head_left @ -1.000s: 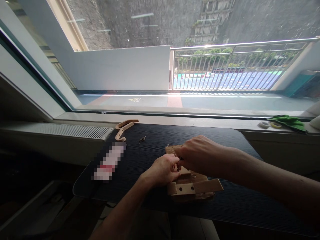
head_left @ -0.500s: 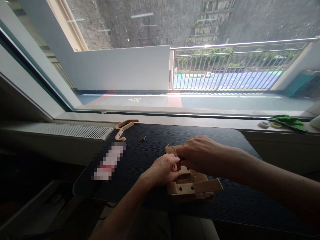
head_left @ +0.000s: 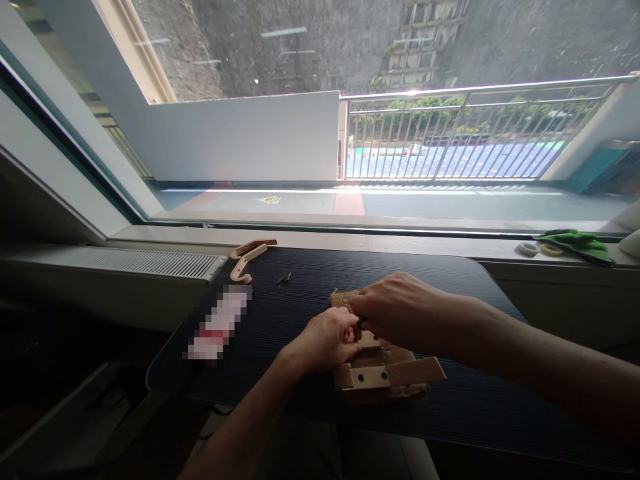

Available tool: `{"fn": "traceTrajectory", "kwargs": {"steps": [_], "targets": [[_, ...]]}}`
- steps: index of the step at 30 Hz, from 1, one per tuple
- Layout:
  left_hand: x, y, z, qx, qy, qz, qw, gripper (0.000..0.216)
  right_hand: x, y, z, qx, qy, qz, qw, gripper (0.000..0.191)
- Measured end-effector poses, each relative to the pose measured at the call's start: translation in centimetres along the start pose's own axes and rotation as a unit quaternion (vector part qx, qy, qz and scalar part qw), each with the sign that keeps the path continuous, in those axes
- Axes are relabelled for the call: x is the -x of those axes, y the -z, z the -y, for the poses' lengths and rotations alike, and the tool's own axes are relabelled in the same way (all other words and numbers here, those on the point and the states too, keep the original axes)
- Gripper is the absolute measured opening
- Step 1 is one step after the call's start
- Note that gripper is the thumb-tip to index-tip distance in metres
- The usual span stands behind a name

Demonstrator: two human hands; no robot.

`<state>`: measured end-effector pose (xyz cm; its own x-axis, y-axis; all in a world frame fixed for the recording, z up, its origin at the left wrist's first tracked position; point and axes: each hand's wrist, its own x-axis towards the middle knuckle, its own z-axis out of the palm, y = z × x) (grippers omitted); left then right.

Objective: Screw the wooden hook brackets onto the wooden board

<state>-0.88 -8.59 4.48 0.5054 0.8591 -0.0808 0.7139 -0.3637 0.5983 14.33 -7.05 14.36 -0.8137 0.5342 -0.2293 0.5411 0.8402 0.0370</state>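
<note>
A light wooden board [head_left: 385, 370] with a wooden hook piece on it lies on the dark table [head_left: 310, 287]. My left hand [head_left: 325, 340] is curled against the board's left edge, fingers closed on it. My right hand [head_left: 400, 310] hovers over the board with fingers pinched round a small dark object, likely a screw or tool tip; I cannot make it out. The two hands touch at the fingertips. The board's middle is hidden under my right hand.
Two loose wooden hooks [head_left: 249, 257] lie at the table's far left corner, a few small screws [head_left: 284, 277] beside them. A blurred white and red packet [head_left: 220, 322] lies left. Tape rolls [head_left: 540, 250] and a green cloth [head_left: 580, 243] sit on the windowsill.
Almost nothing differs. My right hand has shifted very slightly over the board; my left hand stays in place.
</note>
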Motion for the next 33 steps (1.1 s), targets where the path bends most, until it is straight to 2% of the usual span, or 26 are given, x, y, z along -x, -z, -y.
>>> {"fn": "traceTrajectory", "kwargs": {"steps": [4,8,13,19,23,27,33], "targets": [[0.1,0.1,0.0,0.006,-0.016,-0.004,1.000,0.012,0.0,-0.8,-0.2,0.034,0.002,-0.031,0.999,0.010],[0.1,0.0,0.1,0.011,-0.011,-0.009,1.000,0.012,0.4,-0.1,-0.3,0.031,0.001,-0.041,0.999,0.011],[0.1,0.0,0.0,0.012,0.006,0.002,1.000,0.011,0.2,0.5,-0.3,0.027,0.013,-0.025,0.999,0.007],[0.0,-0.2,0.1,0.011,-0.022,-0.012,1.000,0.007,0.0,-0.3,-0.3,0.047,-0.019,-0.015,0.999,0.007],[0.1,-0.1,0.0,0.004,-0.031,-0.020,0.999,0.007,0.4,0.4,-0.2,0.041,-0.021,-0.023,0.999,0.006],[0.1,0.0,0.0,0.004,-0.011,-0.012,1.000,0.009,0.6,1.0,0.0,0.000,0.006,-0.013,1.000,0.017],[0.1,0.0,-0.1,0.001,-0.019,-0.011,1.000,0.012,0.3,0.0,0.1,0.001,0.008,-0.005,1.000,0.016]]}}
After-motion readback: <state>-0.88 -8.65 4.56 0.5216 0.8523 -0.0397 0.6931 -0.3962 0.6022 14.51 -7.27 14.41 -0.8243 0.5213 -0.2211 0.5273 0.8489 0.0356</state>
